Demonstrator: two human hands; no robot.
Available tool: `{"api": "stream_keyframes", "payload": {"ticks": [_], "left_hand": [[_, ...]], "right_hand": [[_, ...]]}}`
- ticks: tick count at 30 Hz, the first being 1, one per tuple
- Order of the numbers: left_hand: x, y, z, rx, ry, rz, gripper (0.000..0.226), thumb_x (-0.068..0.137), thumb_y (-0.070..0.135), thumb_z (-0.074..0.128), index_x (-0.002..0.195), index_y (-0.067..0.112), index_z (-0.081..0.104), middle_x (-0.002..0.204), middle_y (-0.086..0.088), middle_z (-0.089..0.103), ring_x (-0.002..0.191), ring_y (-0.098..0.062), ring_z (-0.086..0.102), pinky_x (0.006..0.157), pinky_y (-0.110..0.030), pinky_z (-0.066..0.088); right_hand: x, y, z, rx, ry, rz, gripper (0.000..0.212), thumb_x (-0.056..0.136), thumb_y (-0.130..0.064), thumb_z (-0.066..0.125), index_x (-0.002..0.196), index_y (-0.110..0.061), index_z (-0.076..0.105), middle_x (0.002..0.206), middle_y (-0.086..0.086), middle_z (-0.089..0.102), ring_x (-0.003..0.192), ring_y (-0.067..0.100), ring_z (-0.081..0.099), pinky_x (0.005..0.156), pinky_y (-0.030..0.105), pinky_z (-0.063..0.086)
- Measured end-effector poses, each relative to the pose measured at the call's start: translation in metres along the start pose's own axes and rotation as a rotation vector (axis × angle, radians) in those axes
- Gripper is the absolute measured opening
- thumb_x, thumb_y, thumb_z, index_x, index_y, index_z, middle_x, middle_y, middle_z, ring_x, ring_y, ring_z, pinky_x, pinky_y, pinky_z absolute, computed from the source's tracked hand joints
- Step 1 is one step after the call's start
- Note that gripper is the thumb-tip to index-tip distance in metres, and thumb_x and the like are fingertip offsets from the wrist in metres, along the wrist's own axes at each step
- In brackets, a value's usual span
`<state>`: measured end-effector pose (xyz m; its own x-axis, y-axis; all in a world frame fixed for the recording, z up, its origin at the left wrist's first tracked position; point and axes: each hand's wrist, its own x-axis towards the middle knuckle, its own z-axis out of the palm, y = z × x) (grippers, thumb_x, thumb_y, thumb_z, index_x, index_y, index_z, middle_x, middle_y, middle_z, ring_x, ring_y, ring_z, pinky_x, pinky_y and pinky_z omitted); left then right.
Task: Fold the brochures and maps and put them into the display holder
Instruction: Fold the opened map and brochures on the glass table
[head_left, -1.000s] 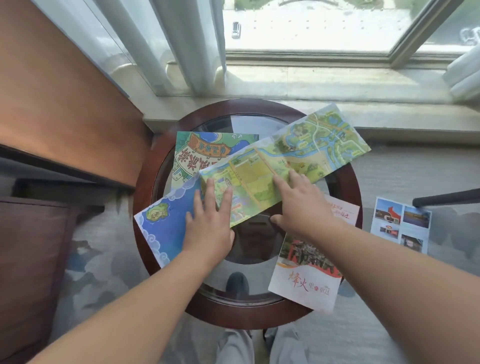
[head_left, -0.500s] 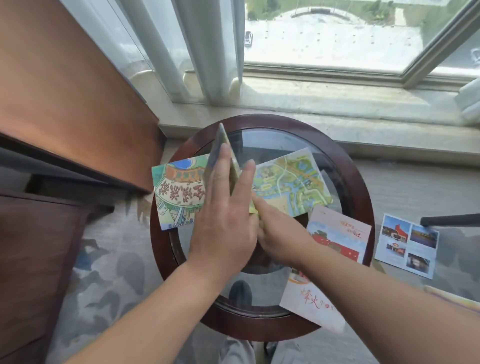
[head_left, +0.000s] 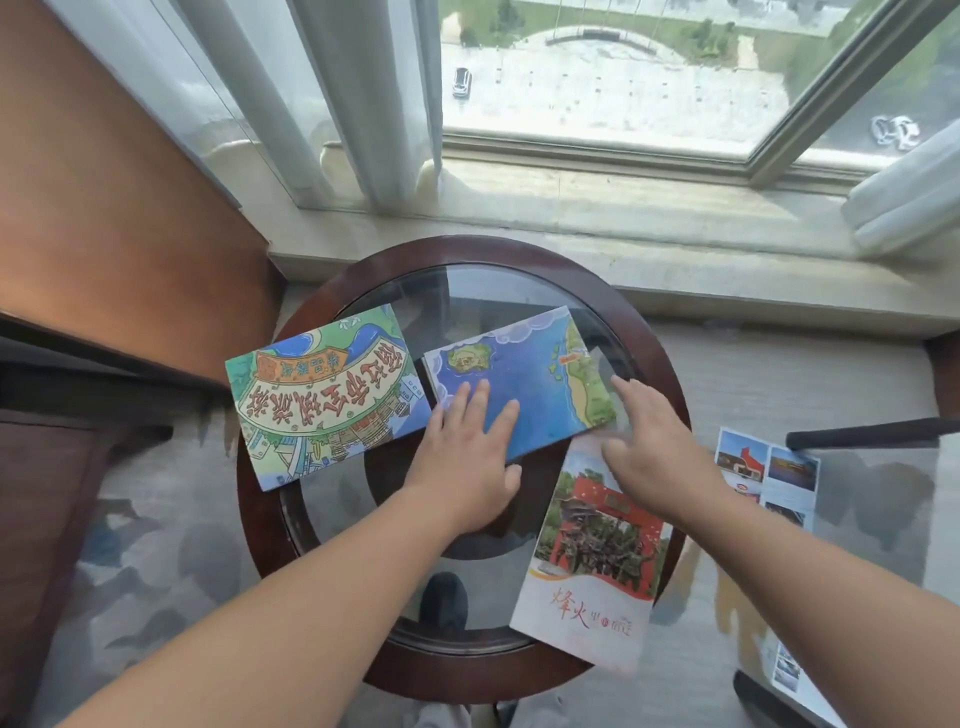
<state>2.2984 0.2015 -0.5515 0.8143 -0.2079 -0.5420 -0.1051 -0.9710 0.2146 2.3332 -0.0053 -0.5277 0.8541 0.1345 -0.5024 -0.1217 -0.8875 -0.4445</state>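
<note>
While the folded map (head_left: 524, 379) lies flat near the desk's (head_left: 306, 332) far edge, the left hand (head_left: 467, 462) presses it, grip open; the right hand (head_left: 654, 452), grip open, hovers over its right edge, above a brochure (head_left: 592, 577).

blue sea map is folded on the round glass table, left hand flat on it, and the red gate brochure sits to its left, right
Not quite. In the head view the red gate brochure lies to the right of and nearer than the folded blue sea map, overhanging the round glass table. The left hand does lie flat on the map.
</note>
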Motion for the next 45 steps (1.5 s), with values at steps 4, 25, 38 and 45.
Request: {"api": "stream_keyframes", "payload": {"ticks": [4, 25, 38, 45], "left_hand": [[0.015, -0.005, 0.008, 0.016, 0.133, -0.042, 0.073, 0.096, 0.052, 0.036, 0.156, 0.025, 0.005, 0.164, -0.013, -0.007, 0.151, -0.03, -0.009, 0.12, -0.05, -0.003], [0.088, -0.018, -0.004, -0.058, 0.363, 0.054, 0.06, 0.08, 0.04, 0.04, 0.138, 0.023, 0.041, 0.162, -0.001, 0.019, 0.151, -0.025, 0.001, 0.119, -0.052, -0.008], [0.091, -0.04, 0.003, 0.152, 0.32, -0.064, 0.08, 0.09, 0.061, 0.007, 0.155, 0.019, -0.013, 0.162, -0.016, -0.018, 0.15, -0.03, -0.018, 0.121, -0.047, -0.011], [0.09, -0.041, 0.005, 0.183, 0.29, -0.087, 0.083, 0.087, 0.066, -0.002, 0.153, 0.017, -0.018, 0.16, -0.02, -0.021, 0.148, -0.032, -0.022, 0.12, -0.049, -0.01]], "right_hand": [[0.026, -0.008, 0.014, -0.182, -0.074, -0.173, 0.069, 0.093, -0.03, 0.052, 0.154, -0.023, 0.02, 0.163, 0.0, 0.011, 0.148, 0.014, 0.015, 0.115, 0.027, 0.017], [0.094, -0.018, 0.024, -0.563, 0.039, -0.327, 0.073, 0.099, -0.054, 0.024, 0.156, -0.018, -0.003, 0.164, 0.006, -0.01, 0.151, 0.022, -0.008, 0.121, 0.043, 0.0], [0.119, -0.023, 0.042, -0.53, 0.161, -0.345, 0.073, 0.095, -0.054, 0.014, 0.156, -0.018, -0.001, 0.164, 0.005, -0.005, 0.151, 0.02, -0.008, 0.121, 0.044, -0.008], [0.116, -0.018, 0.048, -0.51, 0.193, -0.337, 0.076, 0.092, -0.064, 0.012, 0.156, -0.024, 0.001, 0.164, 0.008, -0.005, 0.15, 0.025, -0.01, 0.12, 0.045, -0.009]]}}
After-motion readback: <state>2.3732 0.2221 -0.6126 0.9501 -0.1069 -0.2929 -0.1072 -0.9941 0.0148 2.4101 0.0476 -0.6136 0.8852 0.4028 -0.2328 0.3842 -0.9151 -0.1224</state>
